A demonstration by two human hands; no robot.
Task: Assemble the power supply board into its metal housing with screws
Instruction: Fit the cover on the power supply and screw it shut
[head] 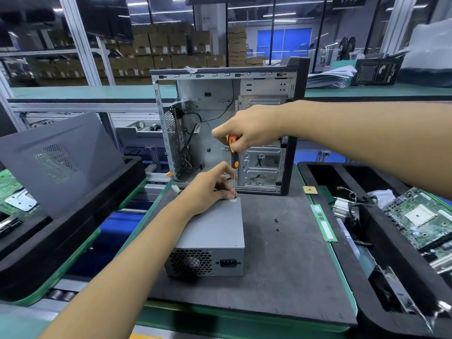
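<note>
A grey metal power supply box [215,228] lies flat on the dark mat [281,253] of the bench, its long axis running away from the camera toward the open computer case [227,128]. The near end of the box faces the viewer, with a honeycomb fan grille on the left and a black power socket on the right.

The right hand [249,133] grips the orange-and-black handle of a screwdriver [233,155], fingers curled round it. The tool stands nearly upright, its thin shaft pointing down to the far right corner of the box top, where the tip meets a small pale round spot. The left hand [208,189] rests on the far end of the box top, its fingertips pinching close around the lower end of the shaft just beside the tip; whether they hold a screw cannot be told.

The computer case stands upright just behind the box, its open side toward the camera and black cables inside. Three small black screws [276,223] lie loose on the mat to the right of the box, well apart from it. One green memory stick [324,222] lies along the mat's right edge.

Two black foam trays flank the mat. The right tray [381,253] holds a green circuit board [423,216] and a heat sink with wires. The left tray [73,216] carries one grey side panel [61,162] leaning up, with another green board beyond it. Behind is a factory floor with aluminium frames, a green-topped line and stacks of cardboard boxes [171,52].
</note>
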